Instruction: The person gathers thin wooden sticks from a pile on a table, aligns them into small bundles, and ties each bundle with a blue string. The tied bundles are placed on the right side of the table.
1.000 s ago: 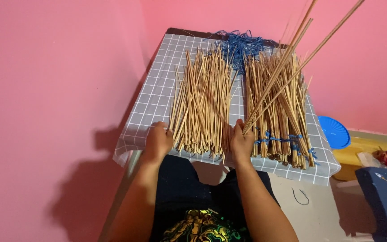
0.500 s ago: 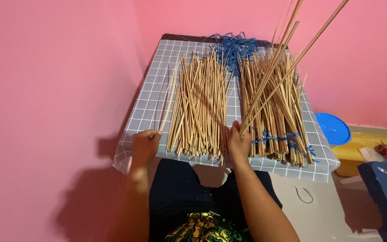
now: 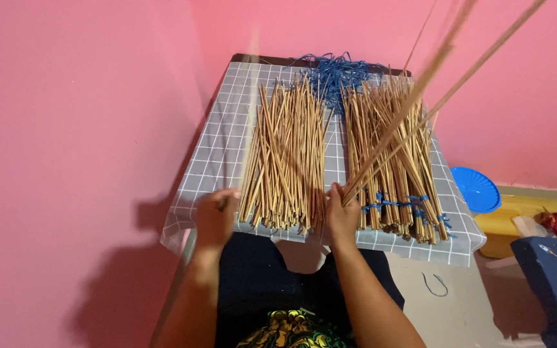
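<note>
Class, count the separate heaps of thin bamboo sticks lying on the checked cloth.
2. A loose heap of thin tan bamboo sticks lies left of centre; another heap bound with blue string lies right. Further sticks rise from the right hand.

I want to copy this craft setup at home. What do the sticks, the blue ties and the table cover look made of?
Sticks: probably thin bamboo or wood, pale tan, matte, straight and stiff. Blue ties: seemingly plastic cord or string, thin and curly. Table cover: grey with a white grid, draping at the edge, so likely cloth or soft vinyl; cannot tell which.
</note>
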